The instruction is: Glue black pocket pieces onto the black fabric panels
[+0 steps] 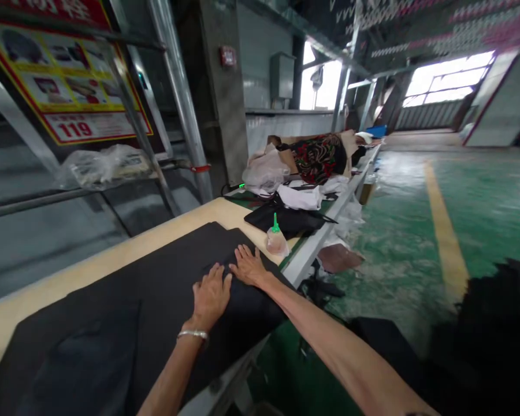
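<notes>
Head view, looking down along a long cutting table: a sheet of black cloth (156, 277) lies spread across the near end of the cream tabletop (112, 260). Both hands rest on it toward its far edge. The left hand (210, 296), a silver bangle (193, 334) at its wrist, is open and flat, fingers pointing far. The right hand (249, 266) is also open, with no fold gripped, its fingers turned left and almost meeting the left hand's. The right arm (329, 335) reaches across from the near right, nearly straight. Flat palms with spread fingers seem the right touch here, since even pressure and a slow outward stroke should ease the cloth without dragging it. Just beyond lie a black fabric bundle (286, 221) and a plastic cup with a green spout (276, 238), then white cloth (299, 196) and a red-patterned piece (318, 157).
</notes>
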The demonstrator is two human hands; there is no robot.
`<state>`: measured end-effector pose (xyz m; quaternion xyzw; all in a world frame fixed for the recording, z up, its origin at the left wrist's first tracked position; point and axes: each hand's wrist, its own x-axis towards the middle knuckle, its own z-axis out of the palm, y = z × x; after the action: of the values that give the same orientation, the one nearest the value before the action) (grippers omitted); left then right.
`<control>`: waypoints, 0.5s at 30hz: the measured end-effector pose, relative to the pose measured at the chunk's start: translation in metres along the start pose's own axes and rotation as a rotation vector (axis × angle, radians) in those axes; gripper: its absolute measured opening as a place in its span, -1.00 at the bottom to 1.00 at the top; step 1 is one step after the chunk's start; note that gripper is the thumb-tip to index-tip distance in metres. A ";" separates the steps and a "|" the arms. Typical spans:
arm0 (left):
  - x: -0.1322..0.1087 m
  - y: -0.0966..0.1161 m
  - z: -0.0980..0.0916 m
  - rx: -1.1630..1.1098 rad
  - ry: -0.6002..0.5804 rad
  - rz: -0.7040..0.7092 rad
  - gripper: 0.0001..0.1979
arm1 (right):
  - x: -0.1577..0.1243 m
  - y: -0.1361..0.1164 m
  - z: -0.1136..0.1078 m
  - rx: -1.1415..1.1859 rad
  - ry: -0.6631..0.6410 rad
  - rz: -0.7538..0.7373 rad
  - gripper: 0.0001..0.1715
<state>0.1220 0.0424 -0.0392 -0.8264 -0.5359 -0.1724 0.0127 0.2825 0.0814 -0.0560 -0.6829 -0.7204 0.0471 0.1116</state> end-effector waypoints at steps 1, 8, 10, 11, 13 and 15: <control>0.006 -0.003 -0.002 0.012 -0.007 -0.004 -0.56 | 0.000 0.000 0.001 -0.005 0.012 0.003 -0.16; 0.016 -0.015 0.015 0.022 -0.144 -0.036 -0.41 | 0.004 0.005 0.004 -0.051 -0.014 0.011 -0.15; 0.016 -0.015 0.019 0.019 -0.121 -0.068 -0.39 | 0.007 0.006 0.002 -0.031 -0.030 0.033 -0.15; 0.016 -0.015 0.019 0.016 -0.113 -0.078 -0.39 | 0.009 0.005 0.000 -0.014 -0.032 0.054 -0.16; 0.016 -0.014 0.019 0.002 -0.112 -0.083 -0.40 | 0.009 0.002 -0.004 0.016 -0.026 0.096 -0.20; 0.016 -0.015 0.019 -0.003 -0.113 -0.080 -0.42 | 0.005 -0.005 -0.005 0.016 0.006 0.090 -0.26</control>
<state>0.1197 0.0664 -0.0548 -0.8127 -0.5682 -0.1267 -0.0259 0.2782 0.0859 -0.0493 -0.7140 -0.6881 0.0557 0.1170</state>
